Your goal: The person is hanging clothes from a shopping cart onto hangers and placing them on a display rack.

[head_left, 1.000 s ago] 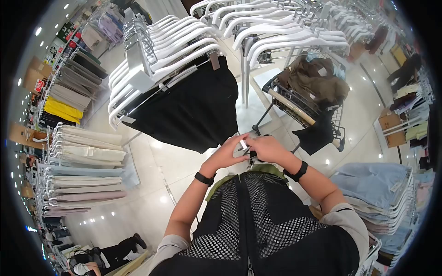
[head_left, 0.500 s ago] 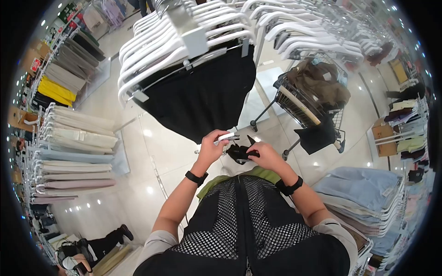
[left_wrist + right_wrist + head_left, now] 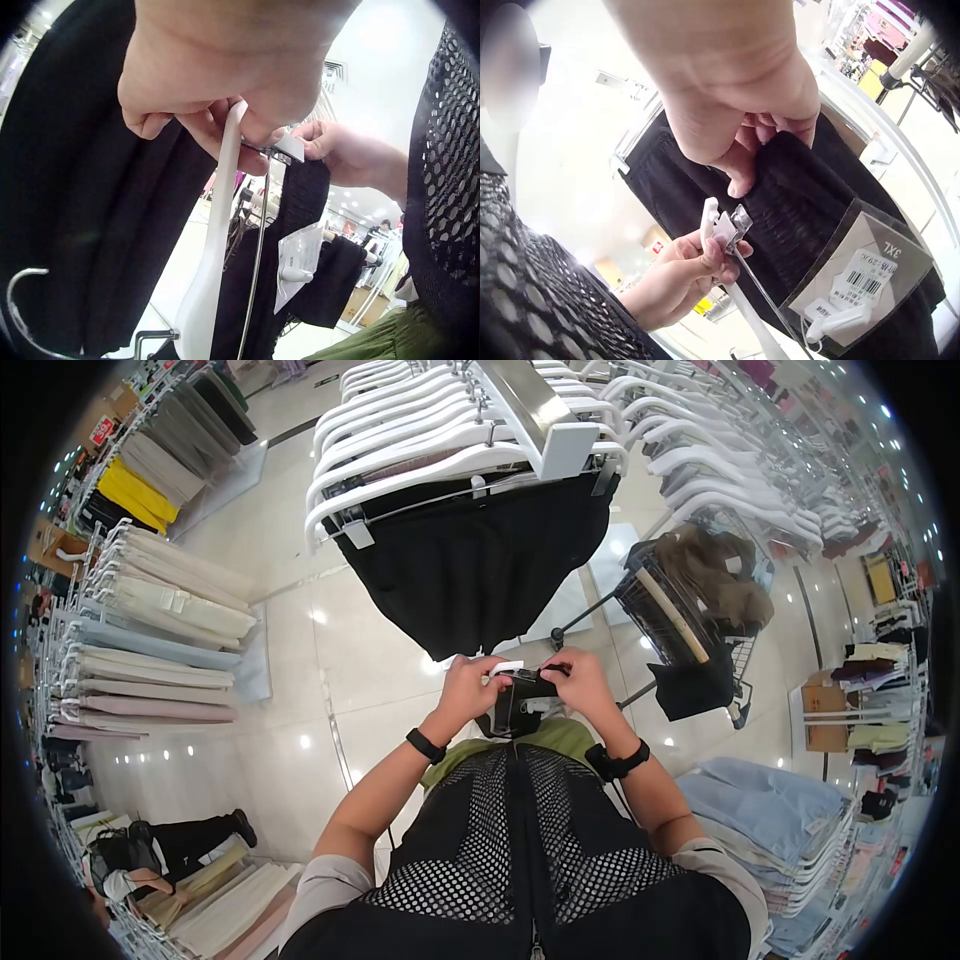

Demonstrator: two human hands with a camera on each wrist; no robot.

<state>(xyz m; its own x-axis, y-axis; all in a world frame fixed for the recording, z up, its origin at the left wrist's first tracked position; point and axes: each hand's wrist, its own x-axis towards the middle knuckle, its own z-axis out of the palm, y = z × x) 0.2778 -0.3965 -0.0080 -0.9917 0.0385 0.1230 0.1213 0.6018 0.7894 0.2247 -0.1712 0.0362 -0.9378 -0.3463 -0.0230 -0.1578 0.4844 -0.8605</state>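
At waist height in front of the black mesh vest, my left hand [image 3: 468, 688] grips one end of a white hanger [image 3: 210, 247], by its metal clip [image 3: 739, 221]. My right hand [image 3: 580, 678] pinches the gathered waistband of a black garment [image 3: 306, 187], right beside that clip. From this garment hangs a clear-sleeved size tag [image 3: 862, 277] marked 3XL, with a white security pin on it. Just beyond both hands, black bottoms [image 3: 490, 550] hang clipped on the front hanger of a rack.
White hangers [image 3: 410, 430] crowd the rack ahead, whose square metal arm [image 3: 560, 445] points toward me. Right of it stands a cart [image 3: 665, 610] piled with brown and black clothes. Pale trousers [image 3: 170, 650] hang at left, light-blue jeans [image 3: 760, 800] at right. A person [image 3: 150, 850] is at lower left.
The hands, close together at first, moved apart and now sit level again, the black garment's waistband brought up beside the hanger clip. The rack has shifted rightward in the head view.
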